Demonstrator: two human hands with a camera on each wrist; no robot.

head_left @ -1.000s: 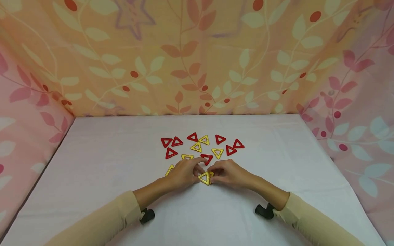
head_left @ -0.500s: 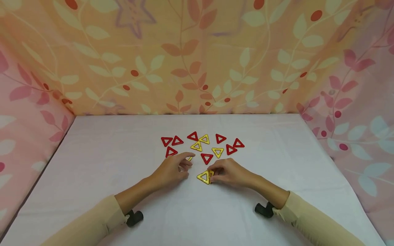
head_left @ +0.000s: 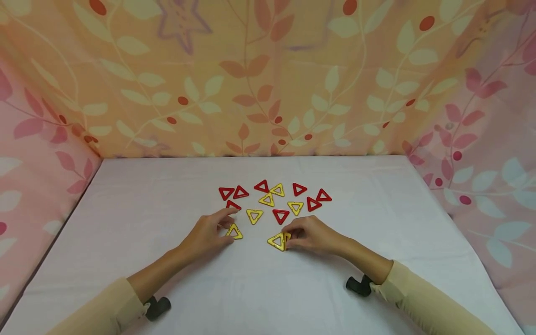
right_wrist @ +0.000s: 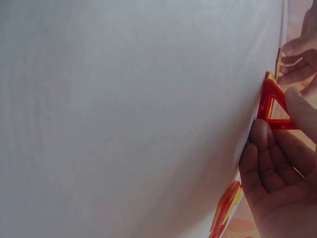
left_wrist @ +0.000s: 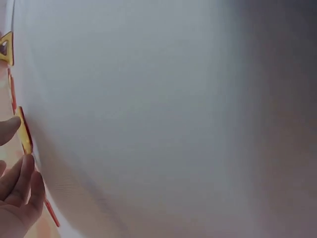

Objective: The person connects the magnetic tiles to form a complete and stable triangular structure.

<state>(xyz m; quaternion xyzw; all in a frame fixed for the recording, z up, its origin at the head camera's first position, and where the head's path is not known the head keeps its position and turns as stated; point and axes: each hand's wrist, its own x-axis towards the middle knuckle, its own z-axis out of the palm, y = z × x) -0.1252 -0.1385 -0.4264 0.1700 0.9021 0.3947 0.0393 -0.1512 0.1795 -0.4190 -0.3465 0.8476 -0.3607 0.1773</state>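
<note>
My right hand (head_left: 311,235) pinches a small group of triangular magnetic tiles near the middle of the table. From above, a yellow triangle tile (head_left: 276,241) shows at its fingertips with another yellow piece behind it. The right wrist view shows a red triangle tile (right_wrist: 271,106) upright between thumb and fingers, yellow at its top. My left hand (head_left: 209,232) is spread around a separate yellow triangle tile (head_left: 235,232), its thumb right at the tile's near corner. In the left wrist view, that tile (left_wrist: 24,131) appears edge-on between thumb and fingertips.
Beyond the hands lie several loose red triangle tiles (head_left: 281,216) and yellow triangle tiles (head_left: 254,216), some overlapping. They rest on a white cloth-covered table (head_left: 146,195). Patterned fabric (head_left: 268,93) walls the back and both sides.
My left hand has left the tiles held by the right hand and moved left to the separate yellow triangle tile. The right hand stays in place, still pinching its tiles.
</note>
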